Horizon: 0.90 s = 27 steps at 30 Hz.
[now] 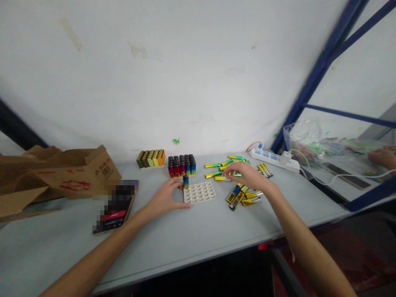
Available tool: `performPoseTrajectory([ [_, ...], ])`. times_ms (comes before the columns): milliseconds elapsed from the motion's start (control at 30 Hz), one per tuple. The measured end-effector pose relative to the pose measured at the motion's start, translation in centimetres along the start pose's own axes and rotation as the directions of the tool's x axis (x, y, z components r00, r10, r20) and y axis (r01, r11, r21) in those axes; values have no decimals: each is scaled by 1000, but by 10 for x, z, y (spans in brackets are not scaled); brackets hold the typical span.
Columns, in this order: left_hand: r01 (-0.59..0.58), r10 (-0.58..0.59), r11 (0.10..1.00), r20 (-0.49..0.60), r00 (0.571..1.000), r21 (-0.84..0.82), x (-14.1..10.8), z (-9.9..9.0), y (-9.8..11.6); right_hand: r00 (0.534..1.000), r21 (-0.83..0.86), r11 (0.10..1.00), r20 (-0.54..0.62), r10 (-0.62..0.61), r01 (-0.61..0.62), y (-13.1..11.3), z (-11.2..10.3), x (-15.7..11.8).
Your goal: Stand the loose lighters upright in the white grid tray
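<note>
A white tray (200,193) with rows of round pockets lies on the table. My left hand (165,196) grips its left side, thumb along the front edge and fingers by the back corner. One blue-and-yellow metallic case with a dark top (185,182) stands upright in the back left pocket. My right hand (244,173) is over several loose green-and-gold metallic sticks (213,175), fingers bent down and drawn together. What lies between its fingertips is hidden. More gold metallic pieces (237,200) lie in a heap just in front of that hand.
Behind the tray stands a block of red-to-blue cases (182,167), beside a tray of green-to-orange ones (151,159). A cardboard box (89,177) and a partly blurred dark phone-like device (116,210) are left. A power strip (275,160) and blue frame (306,95) stand right; another person's hand (382,159) shows beyond.
</note>
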<state>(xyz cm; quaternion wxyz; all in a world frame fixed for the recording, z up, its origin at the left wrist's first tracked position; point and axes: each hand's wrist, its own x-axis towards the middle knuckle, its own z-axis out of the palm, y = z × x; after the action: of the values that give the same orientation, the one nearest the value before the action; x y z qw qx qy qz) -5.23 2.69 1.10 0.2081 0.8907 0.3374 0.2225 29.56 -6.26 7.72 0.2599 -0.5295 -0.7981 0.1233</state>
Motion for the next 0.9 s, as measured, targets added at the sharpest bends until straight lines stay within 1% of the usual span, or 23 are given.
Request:
performPoseTrajectory([
  [100, -9, 9, 1000, 4, 1000, 10, 0, 0, 0, 984, -110, 994, 174, 46, -27, 5, -3, -27],
  [200, -24, 24, 999, 0, 1000, 22, 1, -1, 0, 958, -208, 978, 276, 82, -24, 9, 2, -37],
  [267, -27, 27, 999, 6, 1000, 23, 1, -1, 1, 948, -256, 967, 309, 76, 6, 10, 4, -34],
  [367, -25, 25, 1000, 4, 1000, 13, 0, -1, 2, 942, -315, 948, 328, 64, 45, 8, 3, -24],
  [467, -20, 20, 1000, 5, 1000, 7, -1, -1, 2, 946, -282, 959, 315, 73, 20, 5, 1, -16],
  [600, -30, 30, 1000, 12, 999, -6, -1, 0, 2, 952, -136, 989, 289, 100, -62, 7, 1, -10],
  [667, -40, 41, 999, 10, 999, -14, -1, -1, 3, 963, 3, 997, 257, 76, -80, 10, 5, -7],
  [733, -53, 53, 998, 6, 999, -21, -1, -1, 3, 982, 189, 977, 181, 59, -94, 12, 12, -4],
  [800, -63, 63, 998, 1, 998, -23, -1, -2, 4, 993, 400, 909, 77, 92, -115, 11, 23, -1],
  [900, -66, 66, 998, -3, 998, -20, -2, -2, 4, 976, 659, 742, -50, 211, -126, 2, 44, 2],
])
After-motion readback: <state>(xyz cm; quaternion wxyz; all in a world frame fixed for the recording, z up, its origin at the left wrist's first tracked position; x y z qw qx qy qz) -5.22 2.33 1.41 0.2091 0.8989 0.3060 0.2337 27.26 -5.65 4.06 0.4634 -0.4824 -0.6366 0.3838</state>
